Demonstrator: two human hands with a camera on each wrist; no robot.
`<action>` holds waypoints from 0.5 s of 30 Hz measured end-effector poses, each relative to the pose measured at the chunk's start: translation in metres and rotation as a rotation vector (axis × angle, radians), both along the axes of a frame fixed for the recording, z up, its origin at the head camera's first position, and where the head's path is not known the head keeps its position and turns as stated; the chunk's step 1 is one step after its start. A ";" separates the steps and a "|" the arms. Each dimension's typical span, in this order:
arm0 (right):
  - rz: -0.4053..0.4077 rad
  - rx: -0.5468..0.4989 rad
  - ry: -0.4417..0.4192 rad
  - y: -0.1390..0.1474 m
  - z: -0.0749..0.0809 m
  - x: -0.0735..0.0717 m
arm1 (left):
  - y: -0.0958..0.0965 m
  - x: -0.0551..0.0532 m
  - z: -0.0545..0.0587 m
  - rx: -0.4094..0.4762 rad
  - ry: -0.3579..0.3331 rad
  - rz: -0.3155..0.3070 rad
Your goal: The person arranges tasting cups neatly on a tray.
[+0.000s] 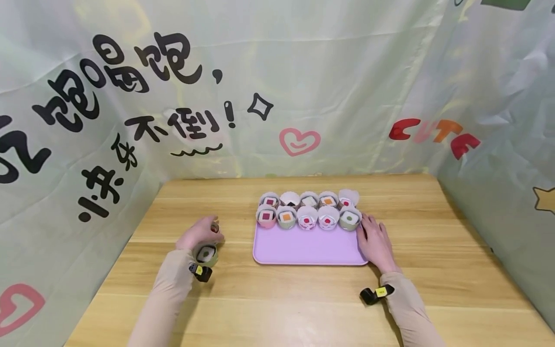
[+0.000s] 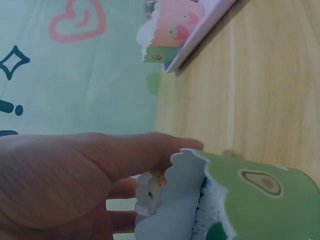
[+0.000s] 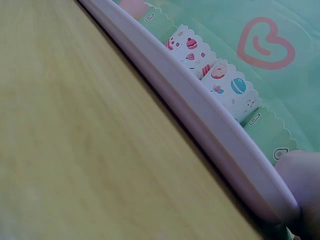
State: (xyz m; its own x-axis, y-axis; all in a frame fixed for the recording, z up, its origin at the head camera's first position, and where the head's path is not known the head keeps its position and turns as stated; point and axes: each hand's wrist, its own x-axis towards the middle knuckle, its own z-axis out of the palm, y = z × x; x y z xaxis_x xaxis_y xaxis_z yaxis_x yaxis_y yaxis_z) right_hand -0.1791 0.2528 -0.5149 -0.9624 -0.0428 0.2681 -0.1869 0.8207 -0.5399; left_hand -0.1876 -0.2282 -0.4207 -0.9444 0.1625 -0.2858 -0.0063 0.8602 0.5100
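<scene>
My left hand point(image 1: 200, 234) is at the left of the table, its fingers curled round a small paper cup point(image 1: 214, 226) that is mostly hidden. Just nearer than that hand stands a green avocado-print paper cup point(image 1: 206, 255) with a white-topped filling; its scalloped rim is close by the thumb in the left wrist view. On the right, my right hand point(image 1: 376, 243) rests along the right edge of a lilac tray point(image 1: 310, 248), fingers fairly straight. Its fingertips lie beside the green end cup point(image 1: 350, 220) of the front row.
Two rows of paper cups, including a pink one point(image 1: 266, 219) and a white printed one point(image 1: 307, 221), fill the tray's far half. The wooden table point(image 1: 277, 299) is bordered by printed cloth walls point(image 1: 347, 72) at the back and sides.
</scene>
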 end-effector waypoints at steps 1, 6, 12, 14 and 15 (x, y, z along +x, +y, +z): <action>0.000 -0.002 0.002 0.000 0.000 0.000 | 0.000 0.000 -0.001 -0.004 0.003 0.011; -0.001 -0.009 0.017 -0.001 -0.001 -0.001 | 0.000 0.001 -0.003 0.020 0.022 0.055; -0.006 -0.006 0.014 0.000 0.000 -0.002 | -0.002 0.001 -0.005 0.028 0.061 0.090; -0.008 -0.004 0.011 0.000 -0.001 -0.002 | -0.001 0.002 -0.005 0.030 0.077 0.096; -0.009 -0.005 0.009 0.000 -0.001 -0.002 | -0.001 0.002 -0.005 0.028 0.087 0.099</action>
